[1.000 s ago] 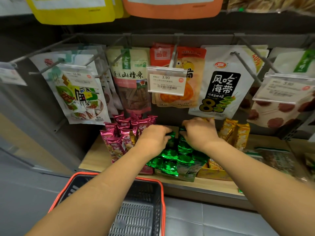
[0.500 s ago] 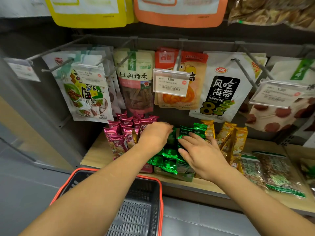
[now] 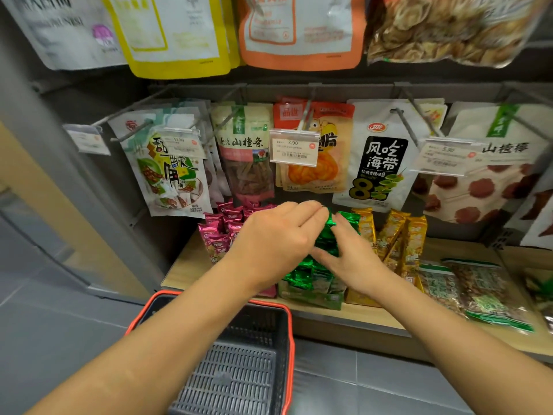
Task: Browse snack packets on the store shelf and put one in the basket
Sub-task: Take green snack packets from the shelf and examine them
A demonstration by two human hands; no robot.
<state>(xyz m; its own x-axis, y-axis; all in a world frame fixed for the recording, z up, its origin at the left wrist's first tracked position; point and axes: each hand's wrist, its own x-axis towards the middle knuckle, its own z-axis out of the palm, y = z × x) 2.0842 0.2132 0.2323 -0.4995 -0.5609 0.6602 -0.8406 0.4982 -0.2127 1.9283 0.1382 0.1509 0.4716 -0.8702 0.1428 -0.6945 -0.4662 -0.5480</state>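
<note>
A shiny green snack packet is raised above the open box of green packets on the wooden shelf. My left hand pinches its top edge with curled fingertips. My right hand holds its right side and lower end between thumb and fingers. Much of the packet is hidden behind both hands. The dark basket with a red rim sits on the floor just below my forearms and holds nothing that I can see.
Pink packets stand left of the green box, gold packets to its right, and flat clear nut bags further right. Bags hang on metal hooks above, such as a white seaweed bag, with a price tag jutting forward.
My right hand left the top of the green pile and closed on one green packet together with my left hand. That packet now sits higher. The view has tilted upward.
</note>
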